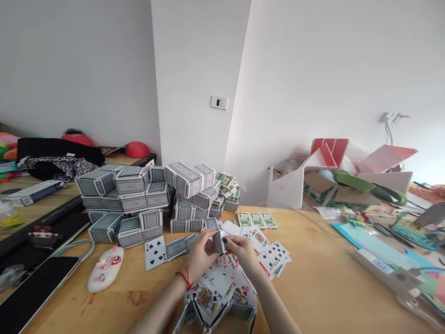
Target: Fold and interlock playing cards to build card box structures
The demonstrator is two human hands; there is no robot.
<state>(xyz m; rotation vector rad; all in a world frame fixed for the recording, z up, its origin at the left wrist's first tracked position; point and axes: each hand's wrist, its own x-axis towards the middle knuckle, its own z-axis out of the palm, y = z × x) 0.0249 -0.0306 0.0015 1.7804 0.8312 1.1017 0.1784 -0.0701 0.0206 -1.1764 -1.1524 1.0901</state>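
Note:
My left hand [202,253] and my right hand [240,253] meet over the table, both closed on a folded playing card [219,242] with a grey patterned back. The left wrist wears a red string. Loose playing cards [274,254] lie face up around and under the hands, with a five of spades [155,253] to the left. Nearest me stand folded card pieces [239,311] forming open walls. Behind my hands rise stacked boxes made of folded cards [134,199], grey-backed.
Three green card packs [257,220] lie behind the loose cards, and more green packs [225,185] are piled by the stacks. At left are a white mouse [106,269] and a phone [40,292]. A power strip [377,266] and a cluttered white box [285,188] stand right.

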